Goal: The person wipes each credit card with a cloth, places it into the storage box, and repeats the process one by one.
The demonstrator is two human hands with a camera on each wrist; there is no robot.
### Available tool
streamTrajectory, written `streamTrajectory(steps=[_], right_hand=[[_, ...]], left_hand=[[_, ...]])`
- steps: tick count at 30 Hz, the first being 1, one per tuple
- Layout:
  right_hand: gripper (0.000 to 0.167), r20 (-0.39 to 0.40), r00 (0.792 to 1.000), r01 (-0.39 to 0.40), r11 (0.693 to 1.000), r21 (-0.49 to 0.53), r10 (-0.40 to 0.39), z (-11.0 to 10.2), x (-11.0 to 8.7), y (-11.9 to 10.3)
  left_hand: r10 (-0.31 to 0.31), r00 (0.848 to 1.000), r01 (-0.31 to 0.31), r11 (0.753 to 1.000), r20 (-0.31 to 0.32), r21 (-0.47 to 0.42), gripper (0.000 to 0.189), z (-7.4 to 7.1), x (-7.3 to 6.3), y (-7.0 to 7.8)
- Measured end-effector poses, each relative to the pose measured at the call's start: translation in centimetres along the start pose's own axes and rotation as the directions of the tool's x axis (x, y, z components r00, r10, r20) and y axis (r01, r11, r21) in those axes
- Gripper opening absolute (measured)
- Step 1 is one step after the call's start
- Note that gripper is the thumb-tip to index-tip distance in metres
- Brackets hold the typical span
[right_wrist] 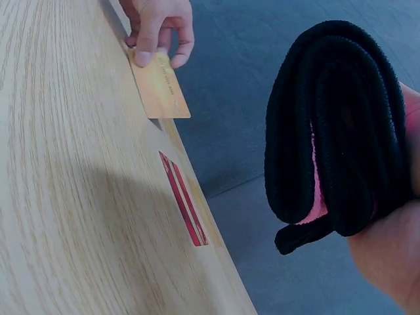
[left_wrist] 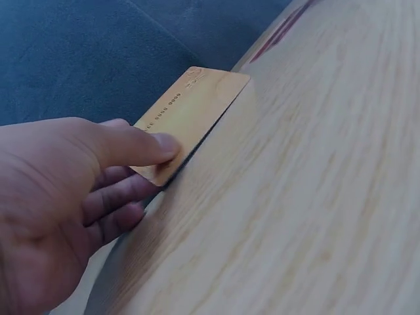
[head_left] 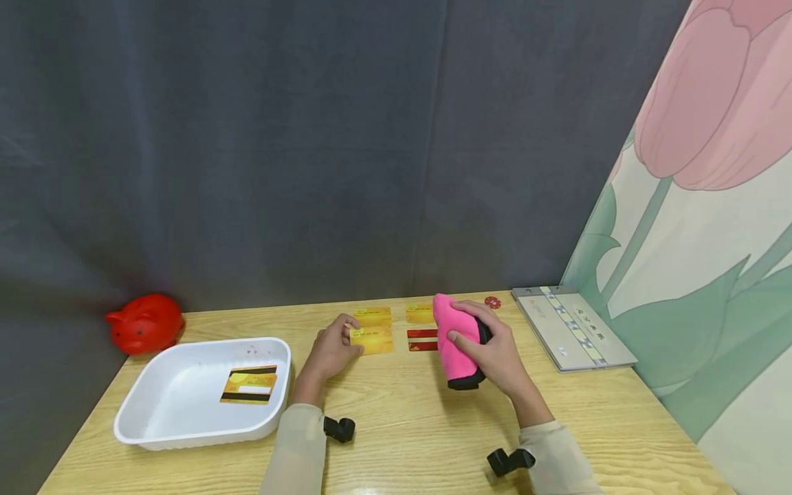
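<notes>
My left hand [head_left: 328, 354] pinches a gold bank card [head_left: 373, 341] at its left end, thumb on top. In the left wrist view the card [left_wrist: 197, 98] is tilted, its near edge just above the wood. My right hand [head_left: 498, 354] grips a folded pink cloth with black edging [head_left: 454, 333], raised over the table. The right wrist view shows the cloth's black folded edge [right_wrist: 335, 131] up close. Between the hands lies a red striped card [head_left: 422, 340]. Behind it is another gold card [head_left: 419, 314], partly covered by the cloth. One more gold card [head_left: 373, 316] lies behind the pinched one.
A white tray [head_left: 201, 436] holding gold-and-black cards [head_left: 250, 385] stands at the left. Behind it sits a red piggy bank [head_left: 146, 324]. A red poker chip [head_left: 492, 302] and a grey binder [head_left: 575, 326] are at the right, near the wall.
</notes>
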State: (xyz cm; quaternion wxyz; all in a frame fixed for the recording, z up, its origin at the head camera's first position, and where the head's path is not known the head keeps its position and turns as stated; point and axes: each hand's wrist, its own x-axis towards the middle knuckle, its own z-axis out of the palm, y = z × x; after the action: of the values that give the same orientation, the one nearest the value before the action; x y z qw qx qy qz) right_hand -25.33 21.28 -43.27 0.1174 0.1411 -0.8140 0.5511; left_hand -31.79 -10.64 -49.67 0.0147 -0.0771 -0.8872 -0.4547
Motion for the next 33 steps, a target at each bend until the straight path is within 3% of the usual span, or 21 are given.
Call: streamTrajectory(steps=[9, 13, 18, 25, 33], right_hand=[[0.049, -0.008, 1.0, 0.003, 1.0, -0.001, -0.003, 0.2, 0.0, -0.1], [0.049, -0.011, 1.0, 0.004, 1.0, -0.002, -0.004, 0.3, 0.1, -0.2], [0.05, -0.01, 1.0, 0.006, 1.0, 0.01, -0.006, 0.2, -0.1, -0.5], [0.049, 0.002, 0.998, 0.068, 0.998, 0.014, -0.068, 0.9, 0.0, -1.2], [0.047, 0.023, 0.991, 0.13, 0.991, 0.011, -0.131, 2.2, 0.0, -1.5]], left_hand=[[0.027, 0.997, -0.043, 0.975, -0.074, -0.218, 0.028, -0.5, -0.2, 0.5], [-0.007, 0.992, -0.03, 0.954, -0.124, -0.297, 0.022, -0.9, -0.5, 2.0], [-0.036, 0.986, -0.034, 0.911, -0.161, -0.411, 0.025, -1.3, -1.5, 4.6], [-0.023, 0.979, -0.075, 0.884, -0.204, -0.461, 0.024, -1.6, -3.4, 6.9], [-0.005, 0.978, -0.101, 0.864, -0.208, -0.494, 0.028, -2.1, -5.7, 7.5]])
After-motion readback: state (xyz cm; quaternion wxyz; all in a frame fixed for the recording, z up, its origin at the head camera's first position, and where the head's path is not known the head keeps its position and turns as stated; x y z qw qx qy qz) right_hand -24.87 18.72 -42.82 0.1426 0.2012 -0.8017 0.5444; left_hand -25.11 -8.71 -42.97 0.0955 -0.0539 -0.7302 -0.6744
